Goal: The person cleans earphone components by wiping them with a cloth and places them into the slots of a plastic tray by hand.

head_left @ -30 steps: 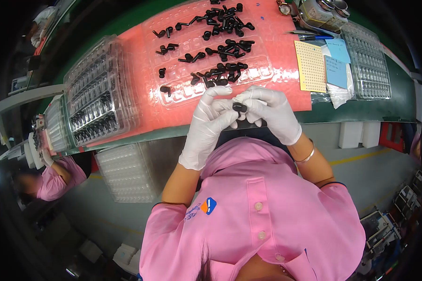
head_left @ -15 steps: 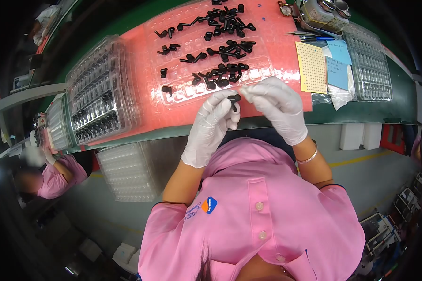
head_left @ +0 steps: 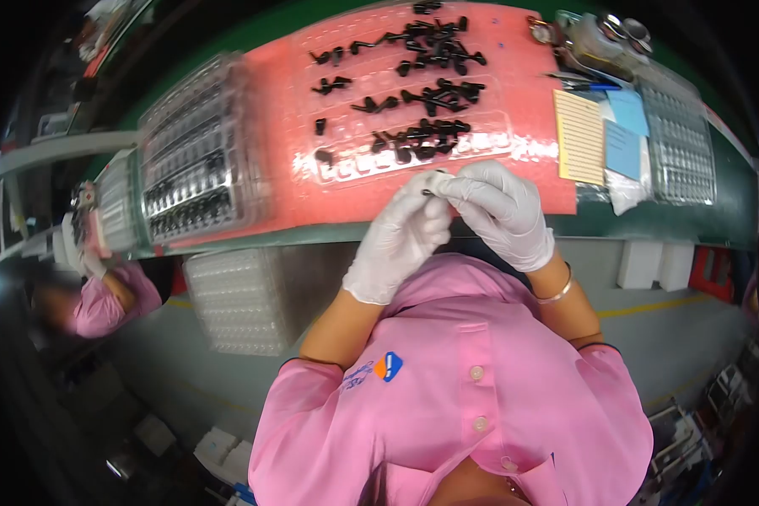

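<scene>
My left hand point(head_left: 403, 240), in a white glove, is closed around a small black earbud point(head_left: 427, 193), of which only a bit shows between the fingertips. Against it, my right hand point(head_left: 502, 211), also gloved, has its fingers pinched together at the earbud; whether they hold something small is hidden. Just beyond both hands lies a clear tray point(head_left: 346, 171) on the pink mat point(head_left: 278, 169), with many loose black earbuds point(head_left: 426, 139) in uneven rows.
A stack of clear trays point(head_left: 198, 152) with black pieces stands at the left. To the right are a yellow sheet point(head_left: 579, 139), blue notes point(head_left: 622, 150), pens point(head_left: 594, 85), a watch point(head_left: 540, 30) and another tray stack point(head_left: 679, 143). A co-worker point(head_left: 105, 299) sits far left.
The hands parted slightly, then came together again at the fingertips. The earbud has turned and is now mostly covered by the fingers. The whole view has shifted a little.
</scene>
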{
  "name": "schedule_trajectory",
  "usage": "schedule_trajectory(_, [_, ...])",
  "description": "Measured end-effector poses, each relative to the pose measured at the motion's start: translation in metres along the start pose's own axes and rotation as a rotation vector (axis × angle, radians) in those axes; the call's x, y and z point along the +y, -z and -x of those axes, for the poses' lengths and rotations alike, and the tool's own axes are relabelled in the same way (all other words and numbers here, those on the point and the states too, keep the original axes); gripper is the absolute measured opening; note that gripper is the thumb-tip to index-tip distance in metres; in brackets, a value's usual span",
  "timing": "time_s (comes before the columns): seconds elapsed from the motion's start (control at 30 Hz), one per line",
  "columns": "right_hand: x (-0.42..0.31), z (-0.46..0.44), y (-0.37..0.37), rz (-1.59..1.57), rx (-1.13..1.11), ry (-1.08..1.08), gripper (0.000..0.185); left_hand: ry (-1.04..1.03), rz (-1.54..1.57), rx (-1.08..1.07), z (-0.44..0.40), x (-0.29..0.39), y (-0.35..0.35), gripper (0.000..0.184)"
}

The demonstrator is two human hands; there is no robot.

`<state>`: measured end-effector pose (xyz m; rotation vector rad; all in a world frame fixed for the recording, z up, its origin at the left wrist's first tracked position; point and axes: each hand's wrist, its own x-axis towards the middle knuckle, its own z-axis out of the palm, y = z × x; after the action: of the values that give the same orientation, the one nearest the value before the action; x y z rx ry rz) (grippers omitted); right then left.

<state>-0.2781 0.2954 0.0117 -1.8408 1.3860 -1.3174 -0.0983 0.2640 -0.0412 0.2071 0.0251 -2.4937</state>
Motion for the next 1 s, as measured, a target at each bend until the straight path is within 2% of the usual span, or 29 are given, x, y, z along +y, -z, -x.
schedule_trajectory(0.07, [0.005,-0.002,-0.007,0.045,-0.087,0.014,0.021,0.006,0.018,-0.182,0.004,0.008,-0.001,0.026])
schedule_trajectory(0.1, [0.01,-0.001,-0.01,0.094,-0.095,-0.046,0.021,-0.045,-0.017,-0.171,0.013,0.017,-0.015,0.026])
schedule_trajectory(0.2, [0.02,0.006,-0.01,0.12,-0.086,-0.108,0.02,-0.28,-0.653,0.268,0.034,0.026,-0.082,0.023])
schedule_trajectory(0.23, [0.023,0.008,-0.01,0.098,-0.098,-0.088,0.02,-0.308,-0.662,0.282,0.043,0.036,-0.088,0.023])
schedule_trajectory(0.3, [0.032,0.014,-0.009,0.118,-0.07,-0.079,0.021,-0.582,-1.123,0.357,0.064,0.069,-0.101,0.023])
schedule_trajectory(0.43, [0.046,0.024,-0.008,0.138,-0.027,-0.022,0.023,-1.211,-1.745,0.828,0.092,0.153,-0.104,0.027])
schedule_trajectory(0.5, [0.047,0.024,-0.009,0.148,-0.01,0.0,0.024,-1.235,-2.046,0.974,0.122,0.208,-0.09,0.022])
schedule_trajectory(0.53, [0.045,0.024,-0.009,0.168,-0.024,-0.011,0.024,-1.234,-2.047,0.965,0.133,0.228,-0.085,0.022])
schedule_trajectory(0.6, [0.044,0.023,-0.009,0.209,-0.053,-0.03,0.025,-0.99,-2.127,1.316,0.146,0.254,-0.078,0.018])
schedule_trajectory(0.63, [0.044,0.023,-0.009,0.213,-0.052,-0.03,0.025,-0.991,-2.125,1.313,0.147,0.259,-0.076,0.018])
schedule_trajectory(0.73, [0.048,0.023,-0.012,0.194,-0.002,0.02,0.023,-0.801,-2.214,1.437,0.147,0.268,-0.07,0.017])
schedule_trajectory(0.77, [0.047,0.023,-0.011,0.203,0.001,0.015,0.023,-0.798,-2.214,1.424,0.146,0.269,-0.069,0.017])
schedule_trajectory(0.87, [0.04,0.02,-0.011,0.209,-0.006,-0.026,0.022,-0.844,-2.752,1.481,0.141,0.257,-0.07,0.02])
schedule_trajectory(0.9, [0.039,0.019,-0.011,0.225,0.004,-0.032,0.022,-0.851,-2.751,1.455,0.133,0.25,-0.073,0.02])
schedule_trajectory(1.0, [0.04,0.019,-0.012,0.193,0.016,-0.009,0.021,-1.19,-2.522,1.188,0.095,0.208,-0.09,0.02])
